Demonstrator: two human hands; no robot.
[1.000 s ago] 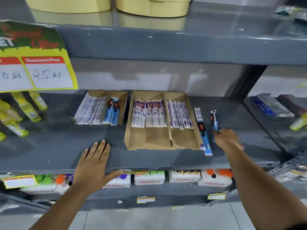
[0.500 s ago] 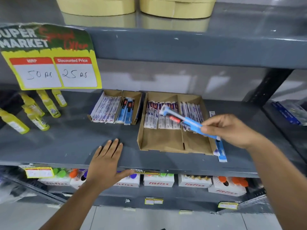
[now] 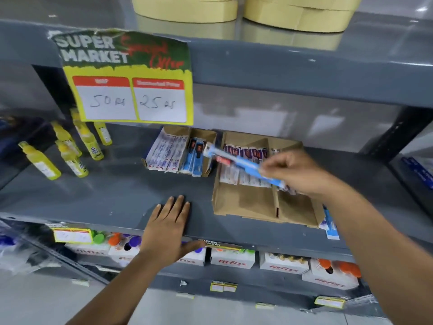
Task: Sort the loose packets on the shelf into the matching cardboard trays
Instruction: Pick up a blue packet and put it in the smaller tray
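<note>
My right hand point(image 3: 297, 171) is shut on a long blue packet point(image 3: 236, 160), held in the air over the big two-part cardboard tray point(image 3: 248, 202); its far tip is close to the small tray point(image 3: 206, 139). The small tray holds white packets point(image 3: 167, 153) on its left and blue packets point(image 3: 194, 158) on its right. White-and-purple packets point(image 3: 246, 152) fill the back of the big tray. Another blue packet point(image 3: 330, 224) lies loose on the shelf right of the big tray. My left hand point(image 3: 168, 228) rests flat on the shelf's front edge, fingers apart.
Yellow bottles point(image 3: 70, 151) lie at the shelf's left. A yellow price sign point(image 3: 131, 90) hangs from the shelf above. White boxes point(image 3: 232, 261) with coloured caps line the shelf below. Yellow rolls point(image 3: 187, 8) sit on the top shelf. A dark upright post point(image 3: 398, 130) bounds the right.
My right hand picked up a blue packet from the shelf right of the big tray and carried it left, over that tray, toward the small tray. The left hand stayed flat on the edge.
</note>
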